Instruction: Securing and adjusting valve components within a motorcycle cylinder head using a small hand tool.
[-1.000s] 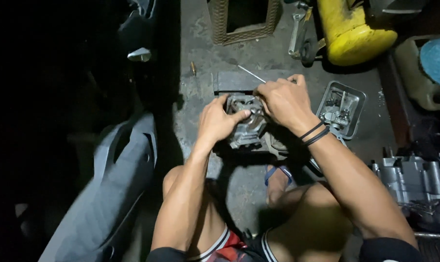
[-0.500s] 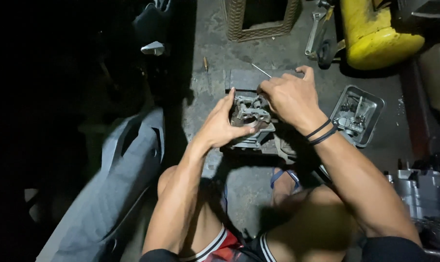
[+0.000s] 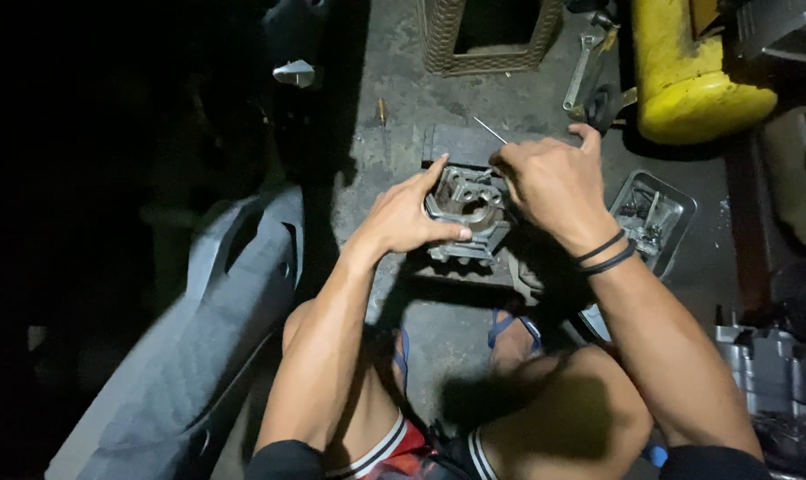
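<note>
Squarely between the two hands sits a grey, finned cast-metal engine cylinder head (image 3: 468,212), resting on the stained concrete floor (image 3: 394,151) in front of the person's knees. Its open face is turned up toward the camera, showing a round dark recess in the middle; the cooling fins run along its near, lower edge. It is roughly square from this angle, so no long axis stands out.

The left hand (image 3: 409,216) grips the head's left side, with the thumb stretched along its near edge and the index finger laid up its far-left corner. The right hand (image 3: 549,182) is curled over the far-right corner, fingers bunched and closed as if pinching something small; what they hold is hidden under the knuckles. A thin metal rod (image 3: 490,130) pokes out past those fingers toward the upper left, and I cannot tell whether the hand holds it. Two black bands circle the right wrist.

Behind the head lies a dark flat rectangular block (image 3: 461,142), partly covered by it. A shallow metal tray of small parts (image 3: 652,218) lies just right of the right forearm, its contents too dim to name. The left half of the scene is nearly black, apart from a grey plastic body panel (image 3: 198,356).
</note>
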